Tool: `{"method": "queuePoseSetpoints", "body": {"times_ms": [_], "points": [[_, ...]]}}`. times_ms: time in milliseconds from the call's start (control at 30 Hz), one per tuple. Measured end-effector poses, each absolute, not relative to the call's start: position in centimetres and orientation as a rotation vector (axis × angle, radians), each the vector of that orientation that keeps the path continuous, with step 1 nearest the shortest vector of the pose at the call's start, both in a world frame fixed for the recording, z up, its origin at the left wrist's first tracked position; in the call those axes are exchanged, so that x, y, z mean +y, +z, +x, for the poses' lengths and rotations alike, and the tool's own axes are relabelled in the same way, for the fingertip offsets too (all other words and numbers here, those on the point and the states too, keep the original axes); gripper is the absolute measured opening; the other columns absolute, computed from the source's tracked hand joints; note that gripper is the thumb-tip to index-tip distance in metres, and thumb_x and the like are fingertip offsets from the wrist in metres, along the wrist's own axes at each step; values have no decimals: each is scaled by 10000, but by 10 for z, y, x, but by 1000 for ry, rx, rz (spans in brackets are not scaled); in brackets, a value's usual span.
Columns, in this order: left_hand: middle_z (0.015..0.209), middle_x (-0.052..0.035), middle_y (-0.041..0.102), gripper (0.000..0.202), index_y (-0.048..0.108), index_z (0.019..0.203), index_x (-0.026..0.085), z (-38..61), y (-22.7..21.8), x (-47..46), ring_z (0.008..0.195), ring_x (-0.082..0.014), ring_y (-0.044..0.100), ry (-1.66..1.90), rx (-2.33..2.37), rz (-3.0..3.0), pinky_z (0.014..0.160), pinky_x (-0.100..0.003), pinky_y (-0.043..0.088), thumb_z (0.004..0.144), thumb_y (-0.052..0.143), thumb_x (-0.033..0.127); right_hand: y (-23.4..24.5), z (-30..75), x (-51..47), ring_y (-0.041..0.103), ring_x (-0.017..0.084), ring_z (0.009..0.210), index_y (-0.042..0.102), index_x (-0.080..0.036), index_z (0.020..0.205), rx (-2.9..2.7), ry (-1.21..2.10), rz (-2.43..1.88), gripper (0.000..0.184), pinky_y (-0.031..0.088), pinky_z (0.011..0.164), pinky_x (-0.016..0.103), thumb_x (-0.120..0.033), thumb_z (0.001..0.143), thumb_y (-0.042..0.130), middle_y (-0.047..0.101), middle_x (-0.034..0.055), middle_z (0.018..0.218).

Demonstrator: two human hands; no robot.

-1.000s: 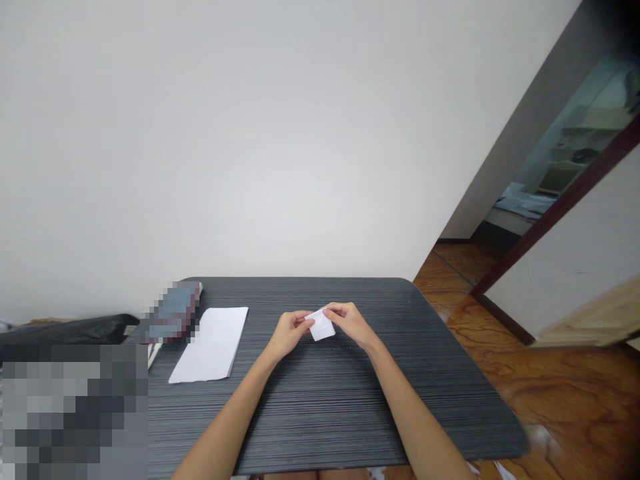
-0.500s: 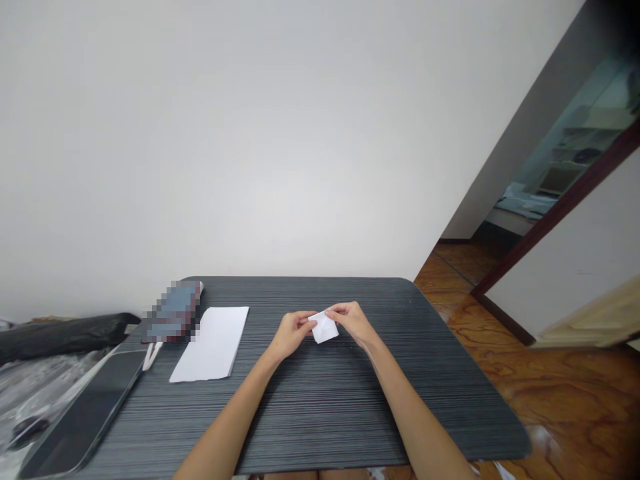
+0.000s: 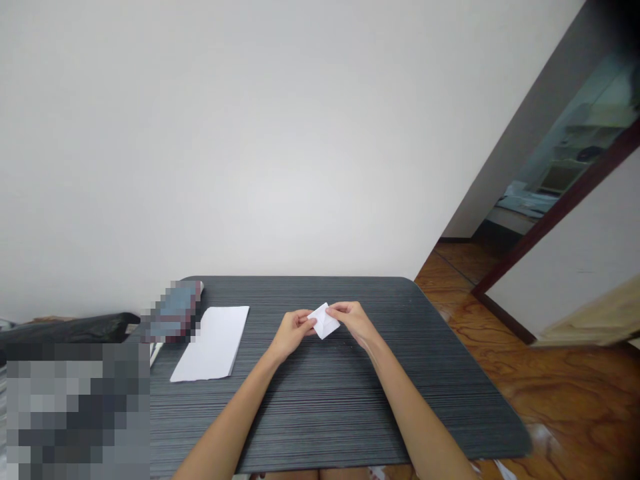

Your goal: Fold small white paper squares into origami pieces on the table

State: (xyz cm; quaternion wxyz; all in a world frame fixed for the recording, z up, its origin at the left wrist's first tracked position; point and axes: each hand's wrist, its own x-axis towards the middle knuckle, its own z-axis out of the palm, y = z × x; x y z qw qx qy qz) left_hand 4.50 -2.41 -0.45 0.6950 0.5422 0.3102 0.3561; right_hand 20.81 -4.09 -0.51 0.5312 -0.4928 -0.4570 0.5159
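A small folded piece of white paper is held above the dark table, turned so it looks like a diamond with crease lines. My left hand pinches its left corner between thumb and fingers. On the upper right side, my right hand grips it, the thumb lying on top. The fingers beneath the paper are partly hidden.
The dark striped table stands against a white wall. On it, to the left, lies a stack of white paper sheets. Beyond that is a blurred-out object. A black bundle lies off the left edge.
The folded paper has turned slightly in my hands and risen a little, now showing a more diamond-like outline. Both hands keep their grip and have barely moved.
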Motion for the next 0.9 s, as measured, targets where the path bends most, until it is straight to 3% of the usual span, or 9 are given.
{"method": "queuePoseSetpoints", "body": {"times_ms": [433,600,767,900], "points": [[746,-90,664,378,623,899,67,49,-5,-28,715,-184,616,748,698,1136,764,-344,468,620,660,320,-1,198,-43,501,113,506,620,-134,603,-1111,1001,-1209,170,356,482,220,-299,632,592,592,5,559],[785,-99,665,378,617,919,63,48,-5,-27,748,-197,617,864,726,1103,787,-358,463,651,632,330,-1,203,-43,537,128,580,657,-127,773,-1214,1129,-1192,275,405,574,249,-364,667,567,638,35,667],[797,-88,667,367,604,933,76,47,-5,-26,757,-189,616,924,756,1113,796,-343,463,664,620,324,-3,209,-42,497,106,462,664,-101,638,-1381,1126,-1268,319,389,494,235,-392,681,544,608,39,533],[759,-86,666,332,631,830,71,46,-9,-25,744,-195,617,923,851,1173,746,-322,489,660,613,356,-6,205,-42,505,108,437,657,-109,593,-1406,1015,-1307,313,386,462,224,-391,675,550,600,36,506]]}}
